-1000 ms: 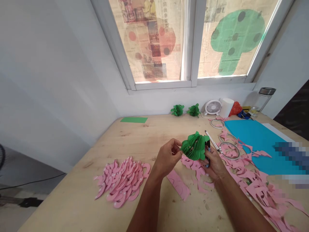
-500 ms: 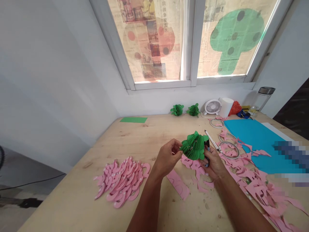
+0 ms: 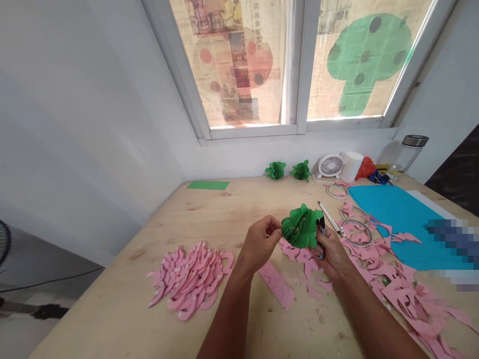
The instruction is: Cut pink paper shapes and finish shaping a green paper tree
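Above the middle of the table is a green paper ball (image 3: 300, 227) made of many folded, scalloped layers. My left hand (image 3: 262, 242) pinches its left edge between thumb and fingers. On its right side, my right hand (image 3: 332, 252) is closed around what look like scissors with dark and blue handles (image 3: 322, 234); the blades are hidden behind the paper. Whether the right fingers also grip the ball is hard to see. Pink paper cutouts (image 3: 297, 252) lie just under the ball, and a pink strip (image 3: 277, 286) with drawn curves rests between my forearms.
A pile of pink cutouts (image 3: 194, 279) lies left, pink scraps (image 3: 406, 294) right. Two more green paper balls (image 3: 276, 170) stand by the wall near a small fan (image 3: 331, 165). Hoops (image 3: 356, 233), a white pen (image 3: 329, 217), blue sheets (image 3: 396, 219) and a glass bottle (image 3: 406, 157) are around.
The view has shifted very slightly. Both hands and the green paper ball stay almost in place.
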{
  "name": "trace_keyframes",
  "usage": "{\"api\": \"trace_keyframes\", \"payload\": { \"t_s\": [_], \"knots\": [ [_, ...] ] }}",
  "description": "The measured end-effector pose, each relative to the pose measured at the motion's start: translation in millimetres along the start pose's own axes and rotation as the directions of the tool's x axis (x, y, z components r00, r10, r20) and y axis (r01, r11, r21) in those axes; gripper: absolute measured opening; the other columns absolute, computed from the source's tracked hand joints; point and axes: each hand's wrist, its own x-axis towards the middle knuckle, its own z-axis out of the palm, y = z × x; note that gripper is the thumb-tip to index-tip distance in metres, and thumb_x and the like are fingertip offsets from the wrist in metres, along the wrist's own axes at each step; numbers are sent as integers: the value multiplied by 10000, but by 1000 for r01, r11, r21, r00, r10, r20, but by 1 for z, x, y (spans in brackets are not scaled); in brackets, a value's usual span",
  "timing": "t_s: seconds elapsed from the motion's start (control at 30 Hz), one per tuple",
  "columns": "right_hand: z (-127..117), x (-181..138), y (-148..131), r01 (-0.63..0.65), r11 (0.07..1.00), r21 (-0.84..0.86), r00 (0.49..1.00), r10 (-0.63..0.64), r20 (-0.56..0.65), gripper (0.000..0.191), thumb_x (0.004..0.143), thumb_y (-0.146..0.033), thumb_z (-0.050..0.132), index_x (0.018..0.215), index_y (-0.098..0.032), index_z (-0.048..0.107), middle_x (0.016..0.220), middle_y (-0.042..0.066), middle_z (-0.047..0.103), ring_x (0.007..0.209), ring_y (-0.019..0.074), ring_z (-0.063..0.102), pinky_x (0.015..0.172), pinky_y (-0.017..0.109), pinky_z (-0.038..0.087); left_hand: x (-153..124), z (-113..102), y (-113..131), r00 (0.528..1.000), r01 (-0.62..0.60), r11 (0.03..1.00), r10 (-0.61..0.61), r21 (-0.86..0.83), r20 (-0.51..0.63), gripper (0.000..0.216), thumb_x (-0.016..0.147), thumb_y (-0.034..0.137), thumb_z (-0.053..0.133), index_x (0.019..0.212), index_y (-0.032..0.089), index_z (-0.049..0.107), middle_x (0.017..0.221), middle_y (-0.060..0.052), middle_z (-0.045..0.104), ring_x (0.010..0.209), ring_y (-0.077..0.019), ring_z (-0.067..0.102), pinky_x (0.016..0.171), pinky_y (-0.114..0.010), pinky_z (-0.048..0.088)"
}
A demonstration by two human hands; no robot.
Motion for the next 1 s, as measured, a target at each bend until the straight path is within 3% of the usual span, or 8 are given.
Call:
{"api": "trace_keyframes", "payload": {
  "t_s": [0.47, 1.0],
  "knots": [
    [3, -1, -4, -10, 999, 43, 1000, 10, -5, 223, 670, -218, 737, 637, -177, 520, 451, -98, 359, 355, 16, 234, 334, 137, 213, 3, 2, -2, 995, 95, 972, -91, -215, 28, 60, 662, 193, 549, 705, 158, 525, 586, 10, 579, 535, -109, 542, 485, -219, 420],
    [4, -1, -4, -1, 1000, 16, 999, 2, -33, 241, 640, -241, 749, 629, -177, 517, 448, -96, 373, 342, 12, 240, 322, 135, 209, 1, 1, -3, 993, 112, 967, -99, -229, 70, 198, 679, 186, 580, 864, 165, 512, 593, 42, 533, 550, -102, 532, 481, -205, 435]
  ]
}}
